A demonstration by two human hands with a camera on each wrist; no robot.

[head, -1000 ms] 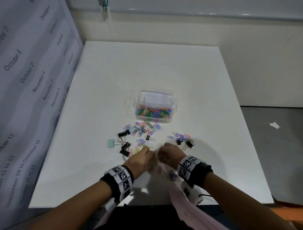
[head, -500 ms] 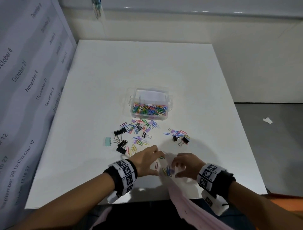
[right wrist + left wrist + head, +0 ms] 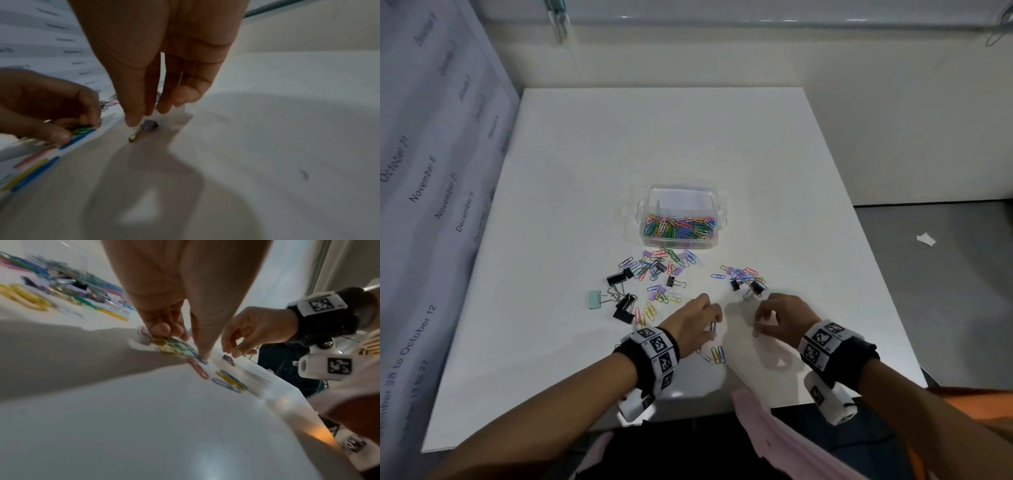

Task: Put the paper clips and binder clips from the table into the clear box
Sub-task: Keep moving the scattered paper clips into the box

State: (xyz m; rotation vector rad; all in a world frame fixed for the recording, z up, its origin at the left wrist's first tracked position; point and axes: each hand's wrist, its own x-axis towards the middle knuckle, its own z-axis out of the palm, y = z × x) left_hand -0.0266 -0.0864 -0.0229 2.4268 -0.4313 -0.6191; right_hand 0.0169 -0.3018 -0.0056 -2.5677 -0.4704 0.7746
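Note:
The clear box [image 3: 717, 214] sits mid-table, holding many coloured paper clips. More paper clips [image 3: 661, 269] and black binder clips [image 3: 616, 279] lie scattered in front of it, with a second small heap [image 3: 743, 277] to the right. My left hand [image 3: 712, 329] pinches a bunch of coloured paper clips [image 3: 170, 344] against the table. A few loose clips [image 3: 716, 354] lie just behind it. My right hand [image 3: 758, 325] hovers with thumb and fingers apart over a small purple binder clip [image 3: 149, 127], which lies on the table.
A green binder clip [image 3: 595, 299] lies at the left of the scatter. A calendar-printed sheet [image 3: 431, 192] stands along the table's left side. The table's front edge [image 3: 688, 416] is close behind my wrists. A pink garment [image 3: 774, 442] hangs below it.
The hands were together at the front, then drew apart. The left hand now grips a bunch of clips, and the right hand has shifted right over the small binder clip.

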